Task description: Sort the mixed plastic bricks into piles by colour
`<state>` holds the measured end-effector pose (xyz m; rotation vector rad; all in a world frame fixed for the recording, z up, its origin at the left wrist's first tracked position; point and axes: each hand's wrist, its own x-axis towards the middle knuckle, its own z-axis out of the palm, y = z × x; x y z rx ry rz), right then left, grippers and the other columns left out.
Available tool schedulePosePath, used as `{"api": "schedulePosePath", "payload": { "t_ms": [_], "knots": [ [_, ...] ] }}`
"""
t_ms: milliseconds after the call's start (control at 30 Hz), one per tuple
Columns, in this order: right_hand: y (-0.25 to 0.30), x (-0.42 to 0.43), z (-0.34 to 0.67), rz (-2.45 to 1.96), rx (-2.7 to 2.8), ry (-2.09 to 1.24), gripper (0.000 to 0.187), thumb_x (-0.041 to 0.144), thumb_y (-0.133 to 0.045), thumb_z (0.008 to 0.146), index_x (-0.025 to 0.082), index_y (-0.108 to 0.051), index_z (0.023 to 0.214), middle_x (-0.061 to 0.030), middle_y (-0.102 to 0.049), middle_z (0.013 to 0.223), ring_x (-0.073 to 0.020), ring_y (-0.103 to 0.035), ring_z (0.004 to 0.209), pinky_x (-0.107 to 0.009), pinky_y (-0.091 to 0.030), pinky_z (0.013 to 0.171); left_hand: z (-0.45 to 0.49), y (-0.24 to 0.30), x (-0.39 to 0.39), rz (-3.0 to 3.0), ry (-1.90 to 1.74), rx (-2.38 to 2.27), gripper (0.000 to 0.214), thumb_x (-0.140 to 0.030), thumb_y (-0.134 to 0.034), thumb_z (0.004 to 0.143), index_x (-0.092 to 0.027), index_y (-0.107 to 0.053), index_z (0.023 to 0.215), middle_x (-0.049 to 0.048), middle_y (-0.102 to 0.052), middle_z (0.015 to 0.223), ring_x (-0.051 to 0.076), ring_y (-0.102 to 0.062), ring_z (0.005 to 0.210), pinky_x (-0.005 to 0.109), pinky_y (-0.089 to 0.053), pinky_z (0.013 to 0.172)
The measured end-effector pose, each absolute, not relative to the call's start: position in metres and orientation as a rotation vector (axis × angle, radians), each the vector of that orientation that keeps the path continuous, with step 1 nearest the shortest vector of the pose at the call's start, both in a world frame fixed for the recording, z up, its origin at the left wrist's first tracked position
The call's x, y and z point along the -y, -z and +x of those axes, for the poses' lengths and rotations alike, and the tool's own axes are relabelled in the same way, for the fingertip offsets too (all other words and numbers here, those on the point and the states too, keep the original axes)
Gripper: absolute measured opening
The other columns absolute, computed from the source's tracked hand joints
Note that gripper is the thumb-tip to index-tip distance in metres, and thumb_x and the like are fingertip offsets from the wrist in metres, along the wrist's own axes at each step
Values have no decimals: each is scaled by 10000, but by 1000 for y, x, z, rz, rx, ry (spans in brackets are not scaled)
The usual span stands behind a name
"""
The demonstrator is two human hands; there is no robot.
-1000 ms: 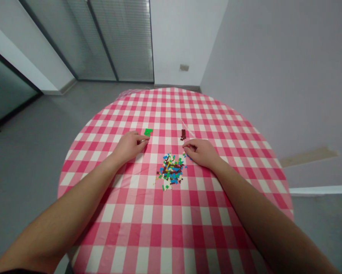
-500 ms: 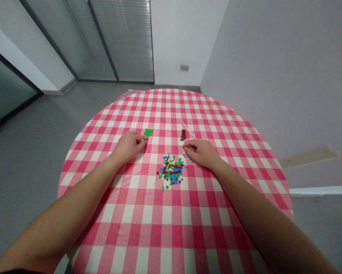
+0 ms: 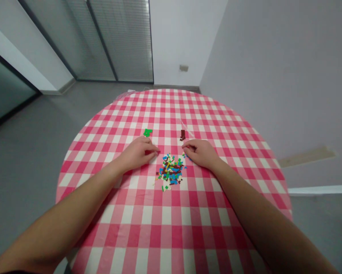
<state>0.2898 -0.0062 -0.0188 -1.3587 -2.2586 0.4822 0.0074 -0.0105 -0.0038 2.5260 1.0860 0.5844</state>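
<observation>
A loose pile of small plastic building bricks (image 3: 171, 171) in blue, green, brown, yellow and white lies mid-table. My left hand (image 3: 138, 153) rests at the pile's upper left edge, its fingertips drawn together. Whether they pinch a piece is too small to tell. Above that hand lies a green brick assembly (image 3: 147, 132), apart from my fingers. My right hand (image 3: 201, 153) sits at the pile's upper right, its fingertips close below a dark brown brick stack (image 3: 182, 134). A few blue bricks lie beside its fingers.
The round table has a pink and white gingham cloth (image 3: 165, 213), with a thin pale crease or thread (image 3: 187, 128) near the brown stack. Beyond its edge are a grey floor (image 3: 39, 152), a glass partition with blinds (image 3: 119, 38) and a pale wall (image 3: 274, 76).
My left hand has slid rightward and toward me, away from the green assembly to the pile's edge. My right hand and the bricks look unmoved.
</observation>
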Motion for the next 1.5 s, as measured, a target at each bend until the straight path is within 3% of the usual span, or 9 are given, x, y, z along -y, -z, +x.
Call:
{"api": "schedulePosePath", "payload": {
  "t_ms": [267, 433, 800, 1200, 1500],
  "knots": [
    [16, 8, 294, -1327, 2267, -536, 200, 249, -551, 854, 194, -733, 914, -41, -746, 847, -178, -648, 694, -273, -434, 607, 19, 4, 20, 2497, -501, -850, 203, -270, -579, 923, -183, -736, 1019, 70, -667, 832, 199, -590, 828, 336, -456, 780],
    [9, 14, 294, -1266, 2356, -519, 237, 198, -562, 833, 199, -743, 986, -56, -758, 949, -198, -677, 821, -292, -476, 707, 19, 4, 18, 2478, -512, -842, 199, -276, -583, 917, -190, -735, 1013, 63, -666, 812, 194, -591, 806, 329, -454, 767],
    [-2, 26, 283, -1133, 2593, -620, 288, 184, -554, 876, 293, -749, 1058, -14, -765, 969, -174, -669, 779, -277, -464, 672, 21, 4, 19, 2473, -497, -864, 203, -294, -576, 919, -200, -735, 1002, 67, -680, 832, 193, -601, 813, 330, -453, 776],
    [2, 25, 279, -1142, 2467, -627, 203, 231, -557, 910, 228, -737, 1005, -47, -755, 927, -182, -662, 795, -289, -470, 698, 22, 5, 20, 2432, -555, -881, 178, -257, -582, 913, -203, -737, 984, 63, -670, 831, 191, -596, 826, 322, -458, 769],
    [5, 32, 262, -1154, 2298, -762, 142, 245, -604, 891, 204, -733, 934, -26, -713, 768, -149, -616, 671, -253, -438, 619, 31, 5, 27, 2467, -723, -897, 125, -271, -626, 901, -211, -731, 931, 49, -652, 826, 185, -584, 816, 334, -461, 773]
  ]
}}
